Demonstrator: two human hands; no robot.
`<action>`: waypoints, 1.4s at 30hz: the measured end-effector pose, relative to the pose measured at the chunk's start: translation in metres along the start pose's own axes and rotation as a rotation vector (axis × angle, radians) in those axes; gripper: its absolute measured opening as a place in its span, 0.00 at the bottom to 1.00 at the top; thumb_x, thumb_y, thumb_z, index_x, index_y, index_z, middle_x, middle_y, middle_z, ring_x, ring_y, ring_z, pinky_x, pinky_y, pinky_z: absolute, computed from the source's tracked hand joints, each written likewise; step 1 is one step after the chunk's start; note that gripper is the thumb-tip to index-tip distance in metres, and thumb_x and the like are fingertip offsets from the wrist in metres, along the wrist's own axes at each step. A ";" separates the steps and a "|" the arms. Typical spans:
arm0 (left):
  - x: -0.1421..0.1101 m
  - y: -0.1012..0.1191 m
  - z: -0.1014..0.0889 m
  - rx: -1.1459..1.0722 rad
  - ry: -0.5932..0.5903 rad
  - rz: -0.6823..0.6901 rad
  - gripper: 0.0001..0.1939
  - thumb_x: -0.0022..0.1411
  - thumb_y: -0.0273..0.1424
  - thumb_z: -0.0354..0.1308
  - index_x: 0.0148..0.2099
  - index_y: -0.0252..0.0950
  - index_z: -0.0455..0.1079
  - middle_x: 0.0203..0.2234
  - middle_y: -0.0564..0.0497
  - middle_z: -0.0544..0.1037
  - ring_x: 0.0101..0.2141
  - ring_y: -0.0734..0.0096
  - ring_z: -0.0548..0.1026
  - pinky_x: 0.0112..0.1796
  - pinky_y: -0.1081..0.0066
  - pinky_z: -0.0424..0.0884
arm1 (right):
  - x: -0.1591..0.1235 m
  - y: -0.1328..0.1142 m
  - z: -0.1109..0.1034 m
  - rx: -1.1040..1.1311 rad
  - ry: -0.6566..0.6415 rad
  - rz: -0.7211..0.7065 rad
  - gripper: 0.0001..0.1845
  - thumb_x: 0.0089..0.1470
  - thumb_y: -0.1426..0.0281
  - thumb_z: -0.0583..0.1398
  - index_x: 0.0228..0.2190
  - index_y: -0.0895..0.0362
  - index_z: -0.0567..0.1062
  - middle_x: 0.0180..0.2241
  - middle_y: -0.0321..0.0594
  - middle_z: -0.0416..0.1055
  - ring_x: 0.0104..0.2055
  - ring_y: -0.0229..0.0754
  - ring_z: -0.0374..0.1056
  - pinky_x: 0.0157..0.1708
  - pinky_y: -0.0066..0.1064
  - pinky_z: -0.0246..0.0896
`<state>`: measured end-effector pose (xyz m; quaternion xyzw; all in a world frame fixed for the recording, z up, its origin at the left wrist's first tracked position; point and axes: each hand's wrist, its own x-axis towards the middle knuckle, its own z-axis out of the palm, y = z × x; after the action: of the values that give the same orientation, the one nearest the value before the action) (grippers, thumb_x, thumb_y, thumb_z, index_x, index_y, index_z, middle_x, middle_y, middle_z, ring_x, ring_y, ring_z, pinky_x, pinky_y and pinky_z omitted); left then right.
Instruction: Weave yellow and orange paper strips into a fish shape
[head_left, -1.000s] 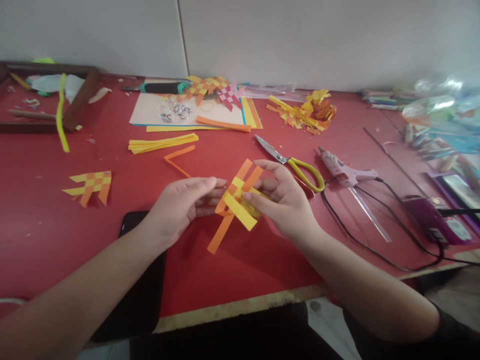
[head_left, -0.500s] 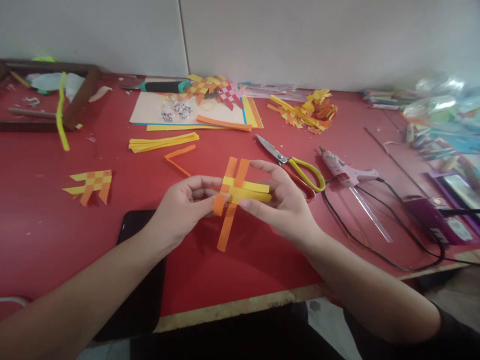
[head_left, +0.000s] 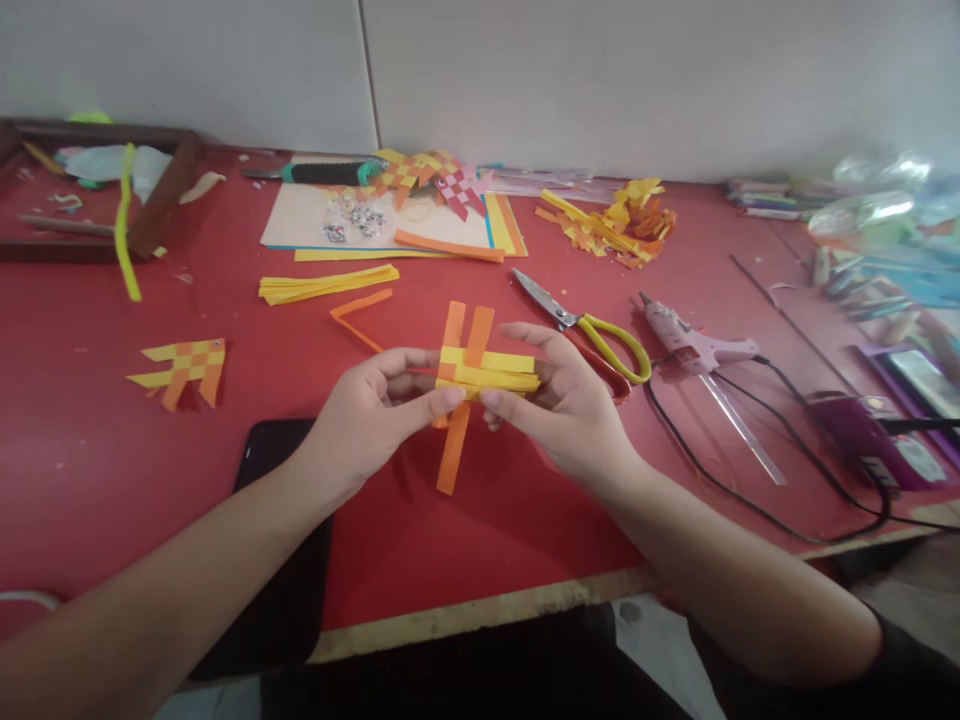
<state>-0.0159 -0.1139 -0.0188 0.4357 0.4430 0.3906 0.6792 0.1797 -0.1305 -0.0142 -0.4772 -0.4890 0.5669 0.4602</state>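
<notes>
Between my hands is a piece of woven paper strips [head_left: 487,361], yellow ones running sideways and orange ones crossing them up and down. My left hand [head_left: 379,408] pinches its left end, thumb on the near edge and fingers behind. My right hand [head_left: 564,400] grips the yellow strips at the right, its thumb on the near side and its index finger arched above. One orange strip hangs down below the thumbs. A folded orange strip [head_left: 358,312] and a bundle of yellow strips [head_left: 330,284] lie just beyond. A finished woven paper fish [head_left: 187,370] lies to the left.
Scissors [head_left: 577,325] and a pink glue gun [head_left: 694,340] with its cord lie at right. A dark phone [head_left: 277,560] is under my left forearm. Farther back are paper sheets [head_left: 300,220], paper scraps [head_left: 630,225] and a wooden tray [head_left: 161,200].
The woven piece has turned so its yellow strips lie sideways. My left hand has closed from loose fingers beside it to a pinch on its left end. The right hand keeps hold.
</notes>
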 end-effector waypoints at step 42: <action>-0.003 -0.003 -0.004 1.504 -0.270 0.700 0.08 0.68 0.31 0.52 0.39 0.34 0.70 0.31 0.47 0.74 0.32 0.62 0.70 0.34 0.64 0.66 | 0.012 -0.013 -0.024 -1.077 0.121 -0.719 0.10 0.58 0.71 0.59 0.43 0.51 0.75 0.46 0.46 0.72 0.52 0.52 0.68 0.53 0.50 0.63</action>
<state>-0.0206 -0.1167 -0.0222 0.9277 0.3394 0.1238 0.0943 0.2030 -0.1144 -0.0041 -0.4788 -0.8072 0.0254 0.3443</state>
